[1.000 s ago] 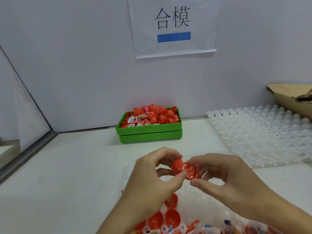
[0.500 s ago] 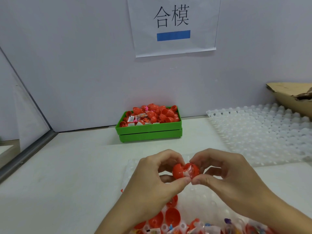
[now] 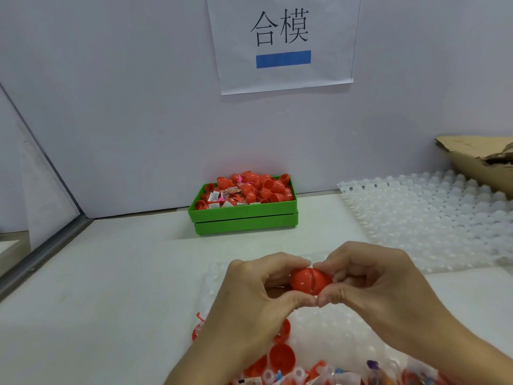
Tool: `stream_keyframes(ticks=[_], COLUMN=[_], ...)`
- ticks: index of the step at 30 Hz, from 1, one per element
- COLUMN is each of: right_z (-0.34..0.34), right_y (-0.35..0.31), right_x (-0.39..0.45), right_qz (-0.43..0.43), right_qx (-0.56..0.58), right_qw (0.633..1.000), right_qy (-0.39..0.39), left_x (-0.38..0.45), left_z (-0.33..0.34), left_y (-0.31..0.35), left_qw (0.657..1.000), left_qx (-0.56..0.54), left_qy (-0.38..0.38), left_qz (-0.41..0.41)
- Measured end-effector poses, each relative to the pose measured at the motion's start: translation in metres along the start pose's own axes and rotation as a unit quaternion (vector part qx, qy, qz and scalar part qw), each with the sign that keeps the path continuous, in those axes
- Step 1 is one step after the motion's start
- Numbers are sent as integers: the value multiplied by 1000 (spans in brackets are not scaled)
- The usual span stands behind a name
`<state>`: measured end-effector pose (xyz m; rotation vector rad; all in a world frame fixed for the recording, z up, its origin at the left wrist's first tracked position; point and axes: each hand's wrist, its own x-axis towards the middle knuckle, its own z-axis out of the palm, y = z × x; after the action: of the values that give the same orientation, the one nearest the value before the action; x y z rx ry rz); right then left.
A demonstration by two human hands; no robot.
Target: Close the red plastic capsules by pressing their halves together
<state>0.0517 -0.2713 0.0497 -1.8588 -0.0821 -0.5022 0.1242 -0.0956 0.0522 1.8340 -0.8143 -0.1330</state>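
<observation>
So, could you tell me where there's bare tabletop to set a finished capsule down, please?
Bare table runs left of the hands, from the green bin down to the near edge. A narrower strip lies between that bin and the white tray. Near the bottom, loose red halves crowd the clear tray.

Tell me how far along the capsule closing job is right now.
Done: I can't confirm any finished capsules; the green tray at the back holds a red pile that looks mostly like open halves. In hand: the left hand and right hand press one red capsule, a thin seam showing. Left: open red halves wait in the clear tray near the person.
</observation>
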Motion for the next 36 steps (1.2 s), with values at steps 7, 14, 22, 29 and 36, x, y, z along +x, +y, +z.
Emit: stream_keyframes(ticks=[7, 14, 22, 29, 36], right_z=[-3, -1, -1, 4, 2], right_y=[-2, -1, -1, 3, 4], right_x=[2, 2, 2, 0, 1], right_qz=[-2, -2, -8, -51, -32], right_qx=[28, 36, 59, 1, 25], right_qw=[1000, 999, 998, 999, 998], right_qy=[10, 12, 11, 2, 42], left_x=[-3, -1, 1, -2, -2], left_z=[2, 4, 4, 7, 4], left_y=[0, 0, 2, 5, 5], left_qw=[999, 998, 998, 999, 1000], left_qx=[-39, -59, -63, -19, -14], left_qy=[-4, 11, 17, 30, 0], left_qz=[-2, 4, 13, 37, 2])
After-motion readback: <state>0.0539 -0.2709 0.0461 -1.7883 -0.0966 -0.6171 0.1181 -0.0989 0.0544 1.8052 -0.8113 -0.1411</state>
